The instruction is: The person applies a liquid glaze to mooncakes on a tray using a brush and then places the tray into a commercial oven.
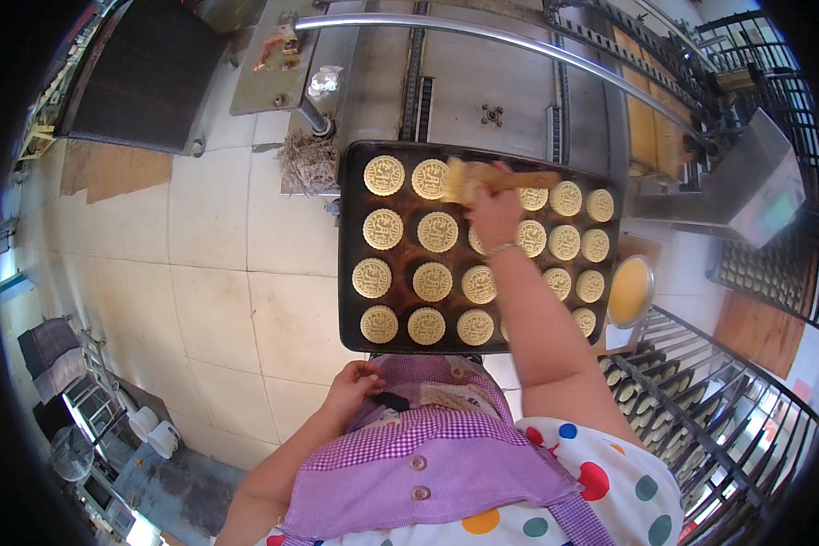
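My right hand [496,218] is closed round the wooden handle of a wide pastry brush [528,180]. Its pale bristles are over a round cake in the far row, hiding part of it. Rows of pale, stamped mooncakes [432,282] lie on a dark baking tray [404,305] in front of me. My forearm and hand cover several of them. My left hand [353,389] is off the tray, curled by the purple checked apron [373,473] near the tray's near-left corner; nothing shows in its fingers.
A bowl of yellow liquid [630,293] stands against the tray's right edge. Racks holding trays of cakes [664,400] are at the lower right. Beyond the tray is a metal machine with a long bar [482,32]. A tiled floor [209,309] spreads to the left.
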Available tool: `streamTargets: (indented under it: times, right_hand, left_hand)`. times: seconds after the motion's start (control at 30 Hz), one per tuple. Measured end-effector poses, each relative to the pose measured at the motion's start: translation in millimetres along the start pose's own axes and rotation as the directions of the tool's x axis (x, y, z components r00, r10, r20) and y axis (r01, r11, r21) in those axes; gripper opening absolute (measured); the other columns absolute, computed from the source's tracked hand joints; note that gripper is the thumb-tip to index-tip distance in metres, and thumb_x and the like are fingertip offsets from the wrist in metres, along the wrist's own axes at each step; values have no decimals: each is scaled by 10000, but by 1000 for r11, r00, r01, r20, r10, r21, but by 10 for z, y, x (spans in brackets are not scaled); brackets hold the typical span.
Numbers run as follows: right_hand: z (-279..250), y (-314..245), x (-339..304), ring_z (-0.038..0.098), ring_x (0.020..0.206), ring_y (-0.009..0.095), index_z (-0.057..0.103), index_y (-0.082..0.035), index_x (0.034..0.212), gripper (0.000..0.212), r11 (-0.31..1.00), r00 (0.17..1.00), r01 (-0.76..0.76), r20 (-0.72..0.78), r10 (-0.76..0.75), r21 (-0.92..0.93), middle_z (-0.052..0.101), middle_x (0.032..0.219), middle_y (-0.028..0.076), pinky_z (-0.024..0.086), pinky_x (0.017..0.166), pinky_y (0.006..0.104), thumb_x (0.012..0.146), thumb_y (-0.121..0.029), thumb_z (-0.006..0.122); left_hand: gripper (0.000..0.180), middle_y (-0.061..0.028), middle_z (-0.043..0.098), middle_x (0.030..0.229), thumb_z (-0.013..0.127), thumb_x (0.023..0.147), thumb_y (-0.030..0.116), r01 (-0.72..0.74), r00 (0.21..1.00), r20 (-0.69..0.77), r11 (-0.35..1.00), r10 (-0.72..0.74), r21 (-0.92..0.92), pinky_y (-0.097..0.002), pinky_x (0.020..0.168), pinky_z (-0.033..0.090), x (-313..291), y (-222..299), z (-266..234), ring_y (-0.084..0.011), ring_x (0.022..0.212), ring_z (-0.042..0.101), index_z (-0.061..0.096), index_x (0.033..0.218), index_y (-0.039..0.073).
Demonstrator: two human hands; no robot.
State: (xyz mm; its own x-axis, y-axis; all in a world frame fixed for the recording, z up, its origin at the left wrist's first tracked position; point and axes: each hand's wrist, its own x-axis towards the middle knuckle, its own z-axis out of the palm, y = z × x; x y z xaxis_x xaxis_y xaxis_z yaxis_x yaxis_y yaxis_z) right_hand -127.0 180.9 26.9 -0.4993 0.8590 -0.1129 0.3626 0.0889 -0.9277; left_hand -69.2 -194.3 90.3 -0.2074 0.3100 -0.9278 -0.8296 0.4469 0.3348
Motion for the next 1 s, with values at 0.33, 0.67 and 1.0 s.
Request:
streamTargets:
  times: [0.33,0.67,1.0]
  right_hand:
    - [-1150,169,12,643,753,359,558,19,1049,359,972,986,50,-141,-84,-230,647,902,229,504,626,407,829,-261,601]
    - [-893,345,-674,640,744,244,563,4,1136,374,957,998,-52,10,58,-285,654,882,130,523,694,377,808,-162,626]
    - [-1582,307,-555,617,866,182,513,19,1196,436,990,999,-15,34,20,-139,631,1016,118,490,755,315,799,-128,616]
  left_hand:
    - [194,-98,564,988,533,864,30,45,999,-10,999,-45,5,-281,786,509,-23,-122,-136,-183,872,605,478,1049,15]
    - [239,-119,561,1008,545,853,-9,-18,999,29,991,14,133,-291,785,518,78,-71,75,-199,892,605,476,1081,-11]
    - [224,-104,553,1005,538,849,-17,14,998,57,986,-23,168,-296,789,515,23,-76,363,-202,895,601,471,1060,10]
